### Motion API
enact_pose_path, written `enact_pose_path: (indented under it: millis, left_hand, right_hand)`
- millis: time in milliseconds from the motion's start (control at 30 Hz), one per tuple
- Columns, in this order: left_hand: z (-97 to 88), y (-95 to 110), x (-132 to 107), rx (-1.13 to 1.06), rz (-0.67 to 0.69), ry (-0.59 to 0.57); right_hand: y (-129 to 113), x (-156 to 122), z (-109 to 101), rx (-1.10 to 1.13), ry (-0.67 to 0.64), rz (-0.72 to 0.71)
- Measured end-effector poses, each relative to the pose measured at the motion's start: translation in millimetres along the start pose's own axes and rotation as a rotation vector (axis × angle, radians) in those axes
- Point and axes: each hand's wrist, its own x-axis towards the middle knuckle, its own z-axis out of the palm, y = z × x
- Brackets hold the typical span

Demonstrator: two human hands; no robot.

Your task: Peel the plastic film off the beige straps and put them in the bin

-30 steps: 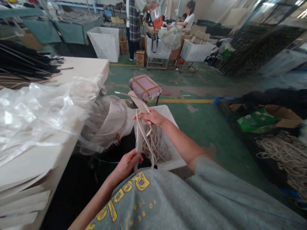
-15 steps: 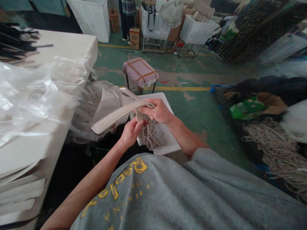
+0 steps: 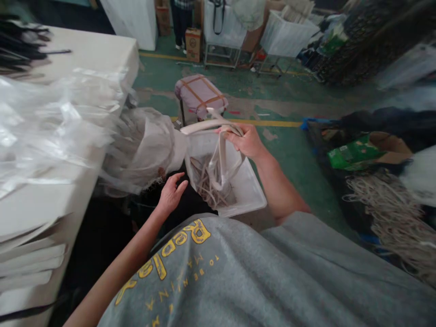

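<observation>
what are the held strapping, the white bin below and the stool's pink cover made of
Strapping: possibly leather or imitation, smooth, bending in clean curves. Bin: probably rigid plastic, smooth walls, moulded rim. Cover: apparently fabric, matte, softly rounded.

A narrow gap is separating the left hand (image 3: 172,194) from the bin (image 3: 249,193) — a strap (image 3: 222,152) is hanging over its opening, while a sack (image 3: 155,136) and table (image 3: 112,45) are crowding the left.

Straps (image 3: 200,126) smooth, leather-like. Bin (image 3: 250,193) smooth plastic, slight sheen. Wrap (image 3: 68,109) glossy crinkled plastic; bench (image 3: 102,47) smooth, matt. Shirt (image 3: 255,272) matt cloth. Carton (image 3: 193,44) plain cardboard.
</observation>
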Motion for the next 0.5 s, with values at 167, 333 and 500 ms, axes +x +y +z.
enact_pose_path:
  millis: [167,333,500]
  left_hand:
    - [-32.7,-11.9,-26.8,-0.497,-0.324,0.285]
    - [-65.9,-29.4,-36.6,-0.818,-0.556,0.643]
    - [-81.9,-55.9,-8.9,-0.574,-0.621,0.764]
  right_hand:
    - [44.6,0.6,4.5,0.0,0.039,0.227]
    - [70.7,-3.7,22.9,0.27,-0.142,0.301]
    - [59.1,-12.6,73.7,0.419,-0.329,0.367]
